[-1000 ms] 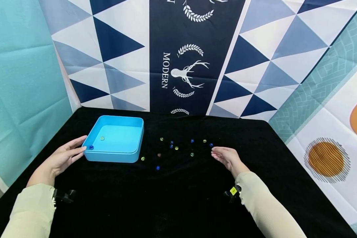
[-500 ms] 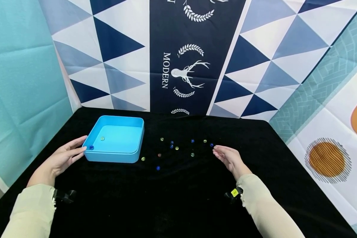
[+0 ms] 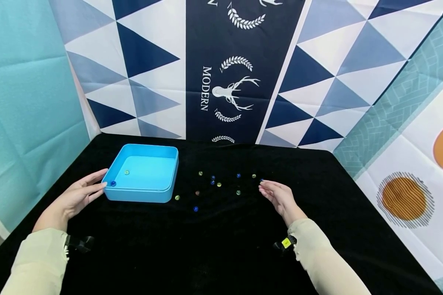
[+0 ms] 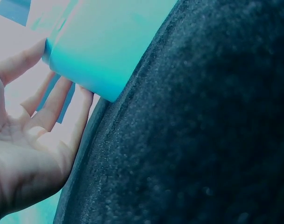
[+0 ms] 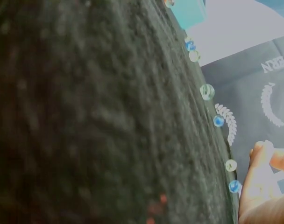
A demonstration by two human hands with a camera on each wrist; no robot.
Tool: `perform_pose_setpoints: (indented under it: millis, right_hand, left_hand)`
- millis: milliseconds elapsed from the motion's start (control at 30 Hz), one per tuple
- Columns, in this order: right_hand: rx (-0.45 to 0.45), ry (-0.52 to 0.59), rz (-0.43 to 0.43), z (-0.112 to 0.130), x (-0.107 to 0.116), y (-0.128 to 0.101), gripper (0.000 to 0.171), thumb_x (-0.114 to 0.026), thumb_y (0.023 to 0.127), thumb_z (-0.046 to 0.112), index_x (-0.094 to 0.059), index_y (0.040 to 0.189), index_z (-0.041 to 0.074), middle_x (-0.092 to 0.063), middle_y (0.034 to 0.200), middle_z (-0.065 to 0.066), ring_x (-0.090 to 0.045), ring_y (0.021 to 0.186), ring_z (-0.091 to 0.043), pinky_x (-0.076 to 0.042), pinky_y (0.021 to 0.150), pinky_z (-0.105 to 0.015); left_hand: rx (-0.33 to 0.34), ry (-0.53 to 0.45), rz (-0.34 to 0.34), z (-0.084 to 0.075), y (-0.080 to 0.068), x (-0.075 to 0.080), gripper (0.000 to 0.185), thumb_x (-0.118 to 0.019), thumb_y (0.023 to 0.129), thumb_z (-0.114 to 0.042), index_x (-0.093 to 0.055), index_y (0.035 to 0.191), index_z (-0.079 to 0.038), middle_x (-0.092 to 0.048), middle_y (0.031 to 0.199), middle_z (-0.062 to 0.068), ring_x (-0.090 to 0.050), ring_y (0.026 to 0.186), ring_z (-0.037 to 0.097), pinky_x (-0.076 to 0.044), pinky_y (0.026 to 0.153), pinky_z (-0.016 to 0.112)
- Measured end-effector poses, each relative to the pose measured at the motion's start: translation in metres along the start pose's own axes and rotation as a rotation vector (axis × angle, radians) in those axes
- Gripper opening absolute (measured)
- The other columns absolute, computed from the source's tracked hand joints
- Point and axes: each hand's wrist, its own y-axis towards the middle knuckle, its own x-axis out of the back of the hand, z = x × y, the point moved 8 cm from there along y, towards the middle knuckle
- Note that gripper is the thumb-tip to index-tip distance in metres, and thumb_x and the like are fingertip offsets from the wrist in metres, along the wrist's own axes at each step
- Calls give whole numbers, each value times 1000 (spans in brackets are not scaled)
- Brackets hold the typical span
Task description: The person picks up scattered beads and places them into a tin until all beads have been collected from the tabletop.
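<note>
My left hand touches the near left corner of a light blue square box with outstretched fingers. In the left wrist view the thumb is at its rim and other fingertips lie against its side. Inside the box lie a blue marble and a yellow-green marble. On the right, my right hand has its fingertips at a blue marble, partly covered in the head view. In the right wrist view this marble sits on the cloth beside the hand; thumb and fingertip nearly meet, nothing visible between them.
Several loose marbles lie on the black cloth between box and right hand, among them a reddish marble, a green marble and a blue marble. A patterned curtain hangs behind the table.
My right hand drew slightly right, then came back left, so its fingertips now overlap the rightmost blue marble. The left hand and the box have stayed put.
</note>
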Motion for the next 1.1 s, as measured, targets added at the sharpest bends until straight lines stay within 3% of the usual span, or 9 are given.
perform_pose_setpoints:
  millis: [400, 733, 1100]
  right_hand:
    - [44, -35, 8, -3, -15, -1, 33, -57, 88, -7, -48, 119, -14, -67, 75, -5, -65, 68, -10, -53, 65, -17]
    - [58, -14, 14, -8, -33, -2, 27, -58, 87, -8, -54, 114, -12, -67, 77, -7, -65, 69, -12, -54, 65, -18]
    - [70, -20, 16, -12, -60, -3, 32, -60, 86, -6, -52, 116, -14, -67, 75, -6, -64, 67, -10, -54, 64, -17]
  left_hand:
    - [6, -7, 7, 3, -1, 2, 66, -57, 93, -10, -23, 149, -21, -2, 153, 13, -56, 99, -5, -47, 85, 16]
    - [15, -8, 16, 5, 0, 2, 67, -57, 94, -11, -21, 149, -21, 3, 154, 13, -56, 98, -5, -47, 85, 17]
    - [3, -5, 10, 4, 1, 2, 66, -57, 94, -11, -22, 149, -21, 2, 154, 13, -56, 98, -5, -47, 84, 16]
